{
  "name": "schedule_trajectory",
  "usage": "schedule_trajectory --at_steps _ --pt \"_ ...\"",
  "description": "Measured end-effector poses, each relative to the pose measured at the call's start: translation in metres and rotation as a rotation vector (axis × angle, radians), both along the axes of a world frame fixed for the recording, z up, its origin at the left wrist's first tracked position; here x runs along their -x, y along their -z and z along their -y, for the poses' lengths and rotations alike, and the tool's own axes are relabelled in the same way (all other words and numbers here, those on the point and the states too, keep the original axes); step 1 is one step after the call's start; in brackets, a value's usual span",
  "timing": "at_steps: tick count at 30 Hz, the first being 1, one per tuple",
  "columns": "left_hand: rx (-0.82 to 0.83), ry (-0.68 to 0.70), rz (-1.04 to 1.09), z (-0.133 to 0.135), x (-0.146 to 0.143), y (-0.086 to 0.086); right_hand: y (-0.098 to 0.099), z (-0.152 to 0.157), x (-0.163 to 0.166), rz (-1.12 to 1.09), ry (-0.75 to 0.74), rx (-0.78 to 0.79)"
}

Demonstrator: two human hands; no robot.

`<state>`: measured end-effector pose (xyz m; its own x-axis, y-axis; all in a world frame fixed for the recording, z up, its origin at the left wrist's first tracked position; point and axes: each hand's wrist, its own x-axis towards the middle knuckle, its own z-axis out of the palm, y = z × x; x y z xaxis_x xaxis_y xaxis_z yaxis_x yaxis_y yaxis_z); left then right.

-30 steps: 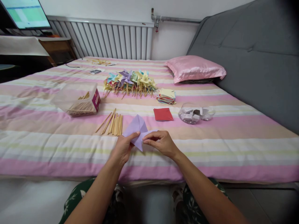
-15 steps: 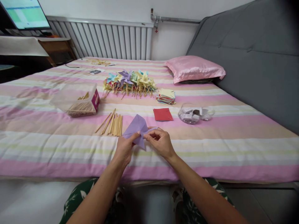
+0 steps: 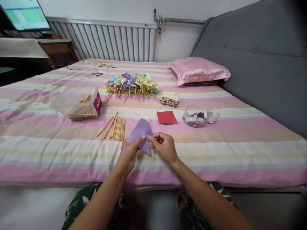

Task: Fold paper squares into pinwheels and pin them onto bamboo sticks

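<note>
A folded lilac paper piece [image 3: 142,131] is held just above the striped bedspread [image 3: 227,150] near its front edge. My left hand [image 3: 128,153] pinches its left side between thumb and fingers. My right hand [image 3: 163,147] pinches a flap on its right side, fingers curled. Loose wooden sticks [image 3: 115,126] lie just beyond my left hand. A red paper square [image 3: 166,117] lies beyond my right hand.
A clear box of sticks [image 3: 79,103] stands at the left. A heap of finished paper pinwheels [image 3: 131,83] and a stack of coloured paper [image 3: 170,99] lie farther back. A clear bag of small parts [image 3: 198,117] sits right; a pink pillow [image 3: 198,70] lies behind.
My right hand has drawn the paper's right flap inward toward the middle. Both hands have closed together on the paper and lifted slightly.
</note>
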<state>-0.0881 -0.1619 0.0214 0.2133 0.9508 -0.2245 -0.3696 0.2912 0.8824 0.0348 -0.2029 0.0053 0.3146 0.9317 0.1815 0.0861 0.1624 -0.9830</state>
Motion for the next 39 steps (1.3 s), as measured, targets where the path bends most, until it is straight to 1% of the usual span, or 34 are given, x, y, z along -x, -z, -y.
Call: schedule_trajectory --at_steps 10,21,28,34,39 --pt "-0.025 0.024 -0.010 0.0008 -0.0009 0.0033 0.0011 0.0005 0.0007 -0.003 0.038 0.004" --pt "-0.058 0.013 -0.067 0.0006 0.0001 0.0080 0.0034 0.0000 -0.0002 0.063 0.043 0.010" --pt "-0.057 0.011 -0.082 0.0019 -0.0016 0.0070 0.0021 0.0001 -0.0016 0.130 0.077 0.023" --pt "-0.076 0.021 -0.069 0.0029 -0.0035 0.0063 -0.0005 0.0013 -0.0015 0.142 0.094 0.034" --pt "-0.061 0.016 -0.086 0.0028 -0.0033 0.0084 0.0000 0.0024 -0.0015 0.150 0.116 0.045"
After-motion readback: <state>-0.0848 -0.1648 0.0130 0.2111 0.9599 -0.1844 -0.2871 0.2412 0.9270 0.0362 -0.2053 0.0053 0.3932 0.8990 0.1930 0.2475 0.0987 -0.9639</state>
